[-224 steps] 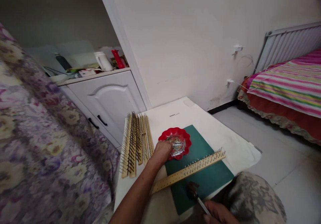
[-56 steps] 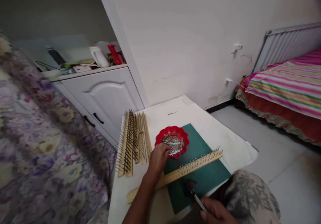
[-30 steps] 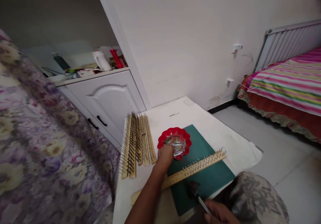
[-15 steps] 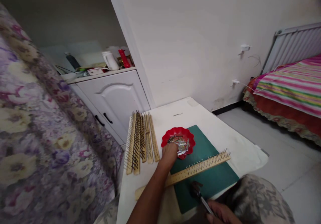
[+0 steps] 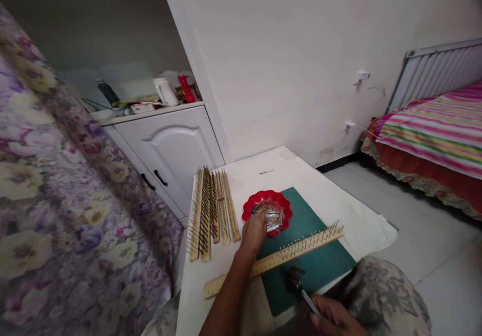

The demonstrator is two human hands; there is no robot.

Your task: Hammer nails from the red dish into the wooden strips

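My left hand (image 5: 256, 230) reaches into a red scalloped bowl (image 5: 246, 209) at its near left side. The bowl holds many loose nails (image 5: 274, 219). Its fingers are curled down among them, and the fingertips are hidden. My right hand (image 5: 333, 316) is wrapped round the handle of a hammer (image 5: 297, 283), whose dark head rests low over the green mat (image 5: 301, 199). Between the hands lies a long wooden strip (image 5: 271, 261), set slantwise across the mat. Nails stand up from its right part; bare holes show in its left part, which my forearm partly covers.
Several wooden strips (image 5: 206, 215) bristling with nails lie at the left of the white table (image 5: 252, 168). Two loose thin pieces (image 5: 265, 172) lie near the back. A white cabinet (image 5: 171, 155) and flowered curtain (image 5: 75, 175) stand left; a bed (image 5: 433, 130) is right.
My left hand stays in the bowl with its fingers among the nails. My right hand and the hammer have hardly moved. The view has shifted slightly.
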